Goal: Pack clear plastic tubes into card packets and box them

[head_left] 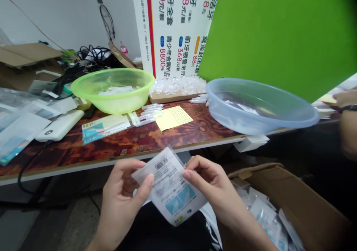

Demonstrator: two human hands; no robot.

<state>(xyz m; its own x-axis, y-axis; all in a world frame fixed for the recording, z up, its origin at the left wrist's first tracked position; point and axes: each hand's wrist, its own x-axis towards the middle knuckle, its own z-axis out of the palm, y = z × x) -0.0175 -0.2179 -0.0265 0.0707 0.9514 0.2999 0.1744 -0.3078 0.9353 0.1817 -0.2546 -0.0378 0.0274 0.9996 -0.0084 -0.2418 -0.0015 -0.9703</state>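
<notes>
Below the table's front edge I hold a small flat plastic packet [169,186] with a barcode, printed text and a blue picture. My left hand [122,199] pinches its left edge between thumb and fingers. My right hand [214,186] pinches its upper right edge. Both hands are closed on the packet, over my lap. A yellow sticker sheet [173,117] and several small clear tubes [147,113] lie on the table just beyond.
A green basin [113,89] and a blue basin [259,106] stand on the brown table [134,139]. An open cardboard box [281,202] of packets stands at lower right. Another person's arm with a watch [347,108] shows at far right. Packets, a white device [60,125] and cables clutter the left.
</notes>
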